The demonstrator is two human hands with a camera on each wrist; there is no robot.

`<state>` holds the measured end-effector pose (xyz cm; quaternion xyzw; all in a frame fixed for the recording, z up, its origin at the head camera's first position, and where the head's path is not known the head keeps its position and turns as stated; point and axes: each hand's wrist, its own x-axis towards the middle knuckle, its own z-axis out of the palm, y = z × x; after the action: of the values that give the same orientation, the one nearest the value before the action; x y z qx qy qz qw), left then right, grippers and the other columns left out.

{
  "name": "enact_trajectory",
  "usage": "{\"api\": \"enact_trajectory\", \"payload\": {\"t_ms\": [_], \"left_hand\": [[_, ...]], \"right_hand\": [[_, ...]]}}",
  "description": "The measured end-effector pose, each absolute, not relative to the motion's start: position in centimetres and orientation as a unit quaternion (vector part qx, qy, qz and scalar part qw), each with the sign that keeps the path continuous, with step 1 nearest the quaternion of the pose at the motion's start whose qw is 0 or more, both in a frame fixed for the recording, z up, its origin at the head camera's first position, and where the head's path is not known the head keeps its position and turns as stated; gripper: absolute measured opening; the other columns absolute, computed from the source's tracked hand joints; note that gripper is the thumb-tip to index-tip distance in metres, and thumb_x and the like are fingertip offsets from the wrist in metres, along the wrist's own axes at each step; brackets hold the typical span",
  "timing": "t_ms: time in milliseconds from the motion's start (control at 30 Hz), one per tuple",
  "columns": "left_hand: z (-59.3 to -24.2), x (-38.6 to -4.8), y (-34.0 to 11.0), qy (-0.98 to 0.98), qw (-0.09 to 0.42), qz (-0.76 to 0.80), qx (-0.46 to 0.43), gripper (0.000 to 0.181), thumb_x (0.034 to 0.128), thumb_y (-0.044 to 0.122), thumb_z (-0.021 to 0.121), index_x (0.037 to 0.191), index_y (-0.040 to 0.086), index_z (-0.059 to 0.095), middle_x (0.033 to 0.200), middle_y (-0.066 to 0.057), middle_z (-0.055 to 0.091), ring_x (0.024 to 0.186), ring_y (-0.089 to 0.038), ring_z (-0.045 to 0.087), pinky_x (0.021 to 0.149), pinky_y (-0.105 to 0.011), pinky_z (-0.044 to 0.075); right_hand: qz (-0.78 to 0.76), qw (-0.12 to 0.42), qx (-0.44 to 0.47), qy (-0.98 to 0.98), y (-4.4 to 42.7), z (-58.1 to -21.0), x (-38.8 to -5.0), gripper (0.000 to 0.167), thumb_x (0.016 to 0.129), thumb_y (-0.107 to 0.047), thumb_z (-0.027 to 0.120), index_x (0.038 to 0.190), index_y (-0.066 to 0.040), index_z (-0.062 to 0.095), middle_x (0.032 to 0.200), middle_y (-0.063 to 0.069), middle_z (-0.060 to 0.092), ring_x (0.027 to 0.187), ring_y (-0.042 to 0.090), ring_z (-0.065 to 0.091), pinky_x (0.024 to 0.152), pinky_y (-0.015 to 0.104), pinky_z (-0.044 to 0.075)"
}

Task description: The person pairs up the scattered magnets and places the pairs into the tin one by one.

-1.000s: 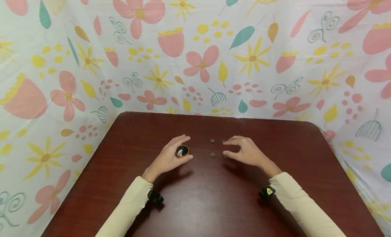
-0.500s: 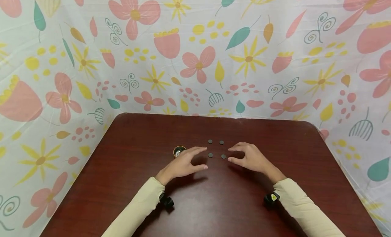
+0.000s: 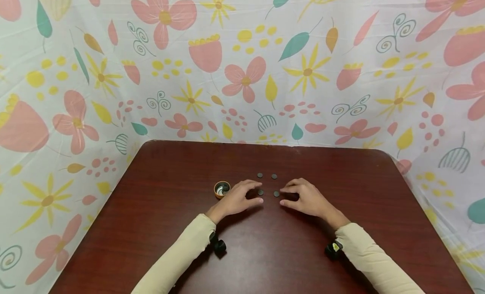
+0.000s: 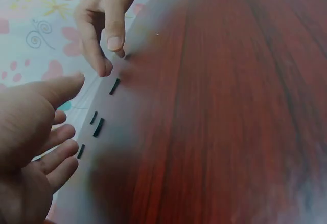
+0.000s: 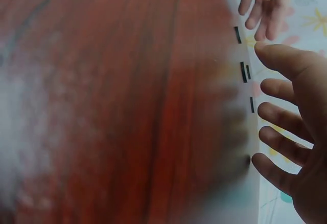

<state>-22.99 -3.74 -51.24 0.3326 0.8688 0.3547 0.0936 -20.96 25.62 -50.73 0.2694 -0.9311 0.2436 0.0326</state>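
Observation:
Several small dark round discs lie flat on the table: a far-left disc (image 3: 259, 175), a far-right disc (image 3: 274, 176), a near-left disc (image 3: 260, 192) and a near-right disc (image 3: 276, 194). My left hand (image 3: 238, 198) hovers at their left, thumb and fingers apart, holding nothing. Opposite it, my right hand (image 3: 306, 199) is spread at their right, also holding nothing. Behind the left hand stands a small orange-rimmed bowl (image 3: 217, 195), partly covered by that hand, with something dark inside. In both wrist views the discs appear edge-on as thin black strips.
The dark red-brown table (image 3: 265, 260) reaches back to a flowered cloth (image 3: 242, 41), which hangs behind it and along both sides. A black wrist camera (image 3: 219, 247) sits on the left wrist and another black camera (image 3: 332, 249) on the right.
My left hand has moved right, from around the bowl to beside the discs. The right hand has drawn back slightly toward me, uncovering the right-hand discs.

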Motion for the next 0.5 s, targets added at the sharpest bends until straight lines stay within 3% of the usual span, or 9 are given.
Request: {"api": "enact_trajectory", "payload": {"t_ms": [233, 500], "left_hand": [[-52.0, -23.5, -3.0, 0.875, 0.093, 0.356, 0.315, 0.055, 0.1008, 0.039, 0.066, 0.149, 0.015, 0.055, 0.151, -0.007, 0.049, 0.141, -0.027, 0.044, 0.113, -0.049, 0.041], [-52.9, -23.8, -2.4, 0.884, 0.073, 0.360, 0.291, 0.044, 0.0994, 0.033, 0.069, 0.139, 0.015, 0.066, 0.141, -0.005, 0.057, 0.131, -0.025, 0.051, 0.109, -0.046, 0.043]], "right_hand": [[0.253, 0.034, 0.274, -0.927, 24.8, -50.9, -21.3, 0.038, 0.090, -0.041, 0.080, 0.117, -0.014, 0.080, 0.114, 0.001, 0.068, 0.104, 0.020, 0.060, 0.083, 0.045, 0.056], [0.276, 0.029, 0.272, -0.921, 24.6, -51.4, -22.3, 0.029, 0.089, -0.032, 0.081, 0.112, -0.013, 0.081, 0.100, -0.002, 0.070, 0.087, 0.014, 0.062, 0.069, 0.031, 0.052]]}}
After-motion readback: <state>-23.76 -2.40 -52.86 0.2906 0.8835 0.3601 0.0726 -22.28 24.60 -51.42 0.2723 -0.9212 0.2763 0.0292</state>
